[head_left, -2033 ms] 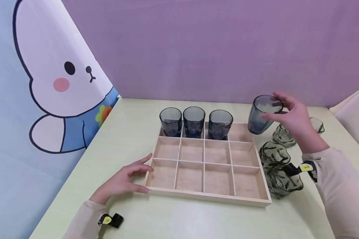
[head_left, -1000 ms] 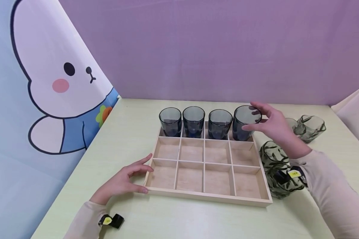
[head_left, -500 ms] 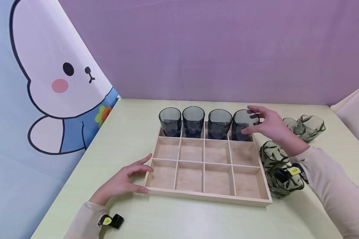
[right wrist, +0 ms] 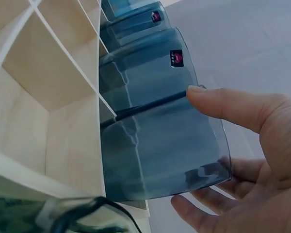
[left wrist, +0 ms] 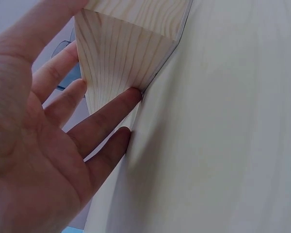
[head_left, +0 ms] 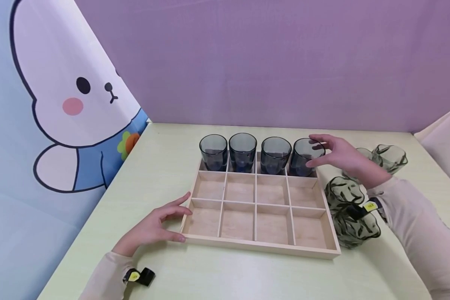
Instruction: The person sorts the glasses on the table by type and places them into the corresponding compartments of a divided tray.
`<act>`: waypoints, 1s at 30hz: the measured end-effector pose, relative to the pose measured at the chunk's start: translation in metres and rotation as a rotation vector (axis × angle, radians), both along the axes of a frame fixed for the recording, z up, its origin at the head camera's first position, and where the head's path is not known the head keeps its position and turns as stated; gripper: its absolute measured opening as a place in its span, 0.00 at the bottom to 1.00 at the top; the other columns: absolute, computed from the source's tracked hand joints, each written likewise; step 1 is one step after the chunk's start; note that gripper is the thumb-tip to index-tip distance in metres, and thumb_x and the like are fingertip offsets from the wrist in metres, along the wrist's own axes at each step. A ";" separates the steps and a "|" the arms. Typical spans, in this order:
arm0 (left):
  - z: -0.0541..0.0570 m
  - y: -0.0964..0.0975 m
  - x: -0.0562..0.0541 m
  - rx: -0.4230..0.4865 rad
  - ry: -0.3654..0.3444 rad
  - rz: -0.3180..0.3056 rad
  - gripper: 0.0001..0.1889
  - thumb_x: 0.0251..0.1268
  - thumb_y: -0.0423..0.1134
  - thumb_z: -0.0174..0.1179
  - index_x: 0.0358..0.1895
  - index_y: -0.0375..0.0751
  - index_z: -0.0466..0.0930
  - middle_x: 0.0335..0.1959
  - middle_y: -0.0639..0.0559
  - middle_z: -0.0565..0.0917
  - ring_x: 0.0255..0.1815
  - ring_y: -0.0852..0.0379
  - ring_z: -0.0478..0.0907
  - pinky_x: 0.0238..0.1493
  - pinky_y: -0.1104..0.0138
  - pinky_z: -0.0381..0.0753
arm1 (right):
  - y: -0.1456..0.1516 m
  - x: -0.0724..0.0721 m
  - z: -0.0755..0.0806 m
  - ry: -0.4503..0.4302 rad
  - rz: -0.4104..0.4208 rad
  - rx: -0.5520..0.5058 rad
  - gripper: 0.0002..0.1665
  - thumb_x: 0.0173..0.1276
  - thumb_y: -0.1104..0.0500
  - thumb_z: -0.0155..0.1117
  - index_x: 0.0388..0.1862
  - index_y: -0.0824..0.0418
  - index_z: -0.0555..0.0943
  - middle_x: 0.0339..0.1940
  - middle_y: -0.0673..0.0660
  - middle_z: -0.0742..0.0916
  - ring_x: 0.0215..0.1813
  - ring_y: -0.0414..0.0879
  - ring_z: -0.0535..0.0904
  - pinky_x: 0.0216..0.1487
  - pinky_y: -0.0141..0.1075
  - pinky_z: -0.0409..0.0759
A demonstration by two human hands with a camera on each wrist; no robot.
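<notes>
In the head view, my right hand (head_left: 341, 156) spans the upper part of a smoky blue-grey glass tumbler (head_left: 301, 160). The tumbler stands in the back right compartment of a wooden divided tray (head_left: 262, 248). The right wrist view has my thumb at the rim of this tumbler (right wrist: 155, 155), with the other fingers round its far side. Several matching tumblers (head_left: 243, 154) fill the rest of the back row. At the tray's front left corner, my left hand (head_left: 153, 227) rests with fingers spread. Its fingertips touch the side wall (left wrist: 121, 53) in the left wrist view.
Right of the tray, wavy greenish-grey glasses (head_left: 356, 227) stand close to its edge, under my right forearm. Another wavy glass (head_left: 390, 158) stands farther back. The middle and front compartments (head_left: 240, 187) show bare wood. A purple backdrop (head_left: 266, 62) rises behind the table (head_left: 172, 271).
My right hand has brought the tumbler left and down into the back right compartment, where it has settled lower. Since then the hand has shifted only slightly. My left hand has stayed still.
</notes>
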State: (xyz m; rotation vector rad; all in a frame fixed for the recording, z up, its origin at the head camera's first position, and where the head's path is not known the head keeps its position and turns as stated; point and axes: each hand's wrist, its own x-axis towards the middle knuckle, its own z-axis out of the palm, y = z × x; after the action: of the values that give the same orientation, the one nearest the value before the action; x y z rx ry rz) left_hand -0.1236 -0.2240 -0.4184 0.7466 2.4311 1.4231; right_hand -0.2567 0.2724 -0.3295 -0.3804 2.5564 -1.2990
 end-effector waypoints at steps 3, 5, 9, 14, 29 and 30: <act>0.000 0.000 0.000 -0.004 -0.008 0.002 0.29 0.50 0.39 0.78 0.57 0.39 0.81 0.79 0.41 0.56 0.71 0.38 0.66 0.64 0.73 0.67 | 0.002 -0.001 -0.001 -0.003 0.013 0.001 0.55 0.60 0.64 0.75 0.79 0.68 0.53 0.74 0.71 0.66 0.72 0.66 0.61 0.65 0.58 0.65; 0.000 0.000 0.000 -0.004 -0.011 0.003 0.29 0.50 0.39 0.78 0.57 0.39 0.81 0.79 0.41 0.56 0.71 0.37 0.65 0.64 0.73 0.67 | 0.002 -0.001 -0.001 -0.001 0.019 0.002 0.54 0.60 0.64 0.75 0.79 0.68 0.53 0.74 0.71 0.66 0.72 0.66 0.61 0.66 0.59 0.64; 0.001 0.000 0.000 -0.004 -0.009 0.004 0.29 0.50 0.39 0.78 0.57 0.38 0.80 0.79 0.41 0.56 0.70 0.37 0.66 0.64 0.73 0.67 | 0.003 -0.001 -0.001 -0.001 0.030 0.000 0.54 0.61 0.64 0.74 0.79 0.68 0.52 0.74 0.71 0.65 0.73 0.67 0.59 0.67 0.61 0.63; 0.001 0.001 0.000 -0.012 -0.012 0.010 0.29 0.49 0.39 0.78 0.57 0.39 0.81 0.79 0.41 0.56 0.70 0.37 0.66 0.64 0.73 0.67 | 0.004 0.001 0.000 -0.010 0.046 0.005 0.55 0.63 0.63 0.73 0.80 0.68 0.50 0.76 0.71 0.63 0.74 0.68 0.57 0.67 0.63 0.62; -0.001 0.000 0.000 -0.014 -0.028 0.019 0.29 0.49 0.39 0.78 0.58 0.41 0.81 0.79 0.43 0.56 0.71 0.39 0.66 0.64 0.72 0.67 | 0.023 0.033 0.006 0.109 0.027 -0.009 0.55 0.64 0.64 0.72 0.81 0.64 0.48 0.77 0.70 0.60 0.74 0.69 0.57 0.66 0.56 0.68; 0.000 0.000 0.000 -0.013 -0.029 0.018 0.29 0.50 0.39 0.78 0.58 0.41 0.81 0.79 0.43 0.56 0.71 0.39 0.66 0.64 0.72 0.67 | 0.026 0.036 0.006 0.121 0.013 -0.005 0.55 0.64 0.63 0.72 0.81 0.63 0.49 0.76 0.71 0.61 0.73 0.70 0.58 0.66 0.49 0.71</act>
State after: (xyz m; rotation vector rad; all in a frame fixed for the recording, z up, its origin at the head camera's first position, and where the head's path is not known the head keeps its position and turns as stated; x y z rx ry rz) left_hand -0.1239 -0.2237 -0.4188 0.6979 2.4287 1.4127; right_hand -0.2208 0.2987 -0.3234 -0.4907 2.6447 -1.3163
